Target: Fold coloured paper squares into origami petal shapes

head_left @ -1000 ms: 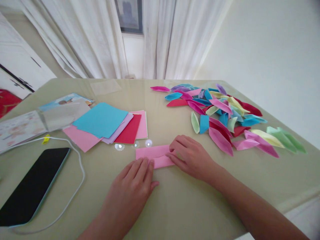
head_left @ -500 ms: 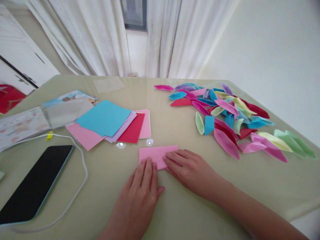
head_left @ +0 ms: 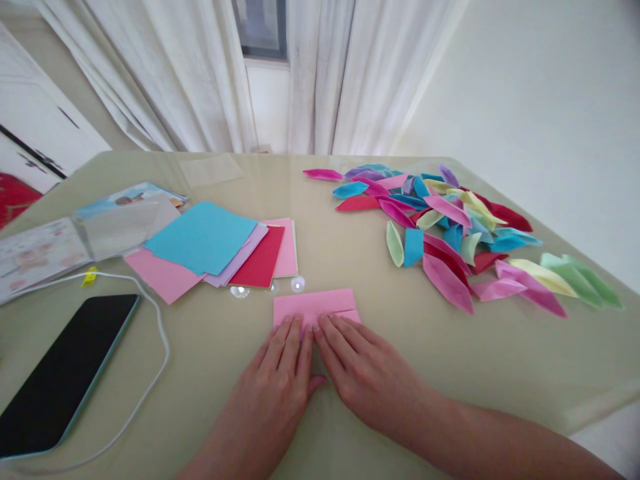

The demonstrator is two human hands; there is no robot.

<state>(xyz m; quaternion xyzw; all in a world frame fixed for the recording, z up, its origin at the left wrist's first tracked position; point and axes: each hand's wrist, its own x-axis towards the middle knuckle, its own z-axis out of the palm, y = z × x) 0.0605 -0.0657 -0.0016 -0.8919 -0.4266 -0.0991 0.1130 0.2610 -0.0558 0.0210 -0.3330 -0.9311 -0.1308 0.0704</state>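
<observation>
A folded pink paper strip (head_left: 315, 303) lies flat on the glass-topped table (head_left: 350, 413) in front of me. My left hand (head_left: 280, 380) lies flat with its fingers stretched out, fingertips pressing the strip's near edge. My right hand (head_left: 365, 373) lies beside it, also flat, fingers side by side on the same edge. The two hands touch each other at the middle of the strip. Neither hand holds anything.
A stack of square coloured papers (head_left: 210, 247) lies to the left, with booklets (head_left: 60, 240) behind it. A dark phone (head_left: 60, 373) with a white cable (head_left: 155, 360) sits at the near left. A heap of folded coloured paper pieces (head_left: 450, 227) covers the right side.
My right hand has slid left along the pink strip and now meets the left hand at its middle. The strip's near part has been folded up, making it narrower.
</observation>
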